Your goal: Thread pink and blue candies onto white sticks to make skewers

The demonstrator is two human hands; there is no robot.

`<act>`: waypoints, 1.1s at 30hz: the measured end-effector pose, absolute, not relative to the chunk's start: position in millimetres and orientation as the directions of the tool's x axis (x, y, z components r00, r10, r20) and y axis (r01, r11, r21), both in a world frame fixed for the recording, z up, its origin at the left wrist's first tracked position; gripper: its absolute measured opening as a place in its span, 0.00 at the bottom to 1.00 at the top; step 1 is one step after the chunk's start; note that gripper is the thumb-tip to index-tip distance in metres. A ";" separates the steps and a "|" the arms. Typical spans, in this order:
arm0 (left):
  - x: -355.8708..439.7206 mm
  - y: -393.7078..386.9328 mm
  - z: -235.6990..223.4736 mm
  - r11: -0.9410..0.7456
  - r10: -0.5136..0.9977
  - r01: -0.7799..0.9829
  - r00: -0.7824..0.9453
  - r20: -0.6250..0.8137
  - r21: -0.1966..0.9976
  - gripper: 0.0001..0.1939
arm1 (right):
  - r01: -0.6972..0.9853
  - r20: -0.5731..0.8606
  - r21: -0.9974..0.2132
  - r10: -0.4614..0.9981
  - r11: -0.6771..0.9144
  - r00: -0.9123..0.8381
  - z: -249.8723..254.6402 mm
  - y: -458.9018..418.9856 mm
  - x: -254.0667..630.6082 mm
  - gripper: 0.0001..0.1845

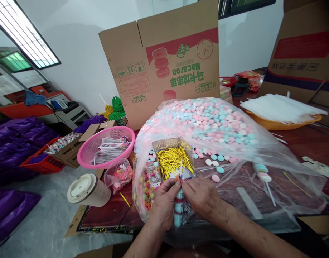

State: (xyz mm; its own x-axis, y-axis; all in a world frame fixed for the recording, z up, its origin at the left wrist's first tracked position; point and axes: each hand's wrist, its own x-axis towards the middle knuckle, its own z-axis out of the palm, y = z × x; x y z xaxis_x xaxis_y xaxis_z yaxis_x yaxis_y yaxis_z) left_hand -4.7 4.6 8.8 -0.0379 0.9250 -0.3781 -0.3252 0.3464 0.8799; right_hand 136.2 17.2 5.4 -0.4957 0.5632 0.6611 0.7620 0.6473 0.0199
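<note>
My left hand (165,200) pinches the gathered neck of a candy skewer's wrapper, its fingers round the wrapped candy skewer (178,213). On the same neck, my right hand (203,195) is closed from the other side; whether a twist tie is in its fingertips cannot be made out. Just beyond both hands sits a clear tray (155,145) of gold twist ties (173,161). Pink, blue and white candy discs (212,118) fill a big plastic bag behind it. Another candy skewer (263,175) on a white stick lies to the right.
A pink basket (81,161) with flat printed wrappers (110,148) and a lidded cup (89,190) stand left. White sticks (282,107) lie in an orange basket (274,124) at right. A tall cardboard box (126,53) rises behind the candy. Purple sacks (14,143) fill the far left.
</note>
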 end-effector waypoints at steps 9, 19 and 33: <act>-32.8 7.0 64.7 0.445 0.895 -0.424 0.233 -0.380 0.789 0.39 | 0.476 0.546 -0.511 0.698 0.715 -0.463 14.1 -8.8 120.4 0.14; -35.9 1.5 39.5 0.177 0.930 0.307 0.259 -0.261 0.935 0.21 | 0.258 0.240 -0.923 0.951 0.285 -0.195 21.0 -11.6 115.5 0.15; -43.6 17.5 41.4 -0.446 0.889 0.529 0.357 0.287 0.722 0.12 | -0.378 -0.265 -0.739 0.757 -0.558 -0.598 13.9 -3.7 124.3 0.19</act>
